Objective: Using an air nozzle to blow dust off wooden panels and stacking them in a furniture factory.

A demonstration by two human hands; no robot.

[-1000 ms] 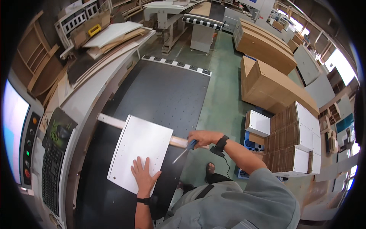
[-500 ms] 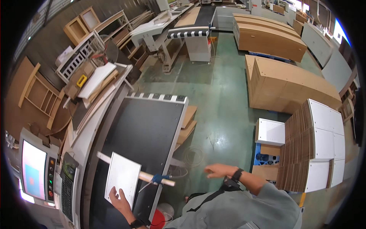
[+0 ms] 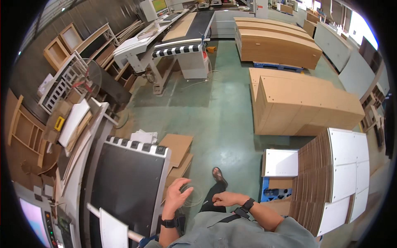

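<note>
My left hand (image 3: 177, 197) is raised at the right edge of the black belt table (image 3: 124, 180), thumb and fingers apart and bent, holding nothing. My right hand (image 3: 225, 199) hovers in front of my body above my leg, its fingers loosely curved and nothing visible in it. Left of my left arm, a white panel (image 3: 113, 228) lies across a pale bar (image 3: 135, 236) on the belt table. The lower part of the panel is cut off by the picture edge.
Stacked white-faced boards (image 3: 343, 165) stand at the right, beside a white box-like piece (image 3: 281, 163) over a blue pallet (image 3: 264, 192). Brown panels (image 3: 178, 151) jut out past the belt table. Long cardboard-coloured stacks (image 3: 306, 99) line the floor's right side. A monitor (image 3: 33, 219) stands lower left.
My left hand has left the white panel and moved up and right. My right hand has come lower and closer to my body. The view has shifted rightward; the panel now sits lower left.
</note>
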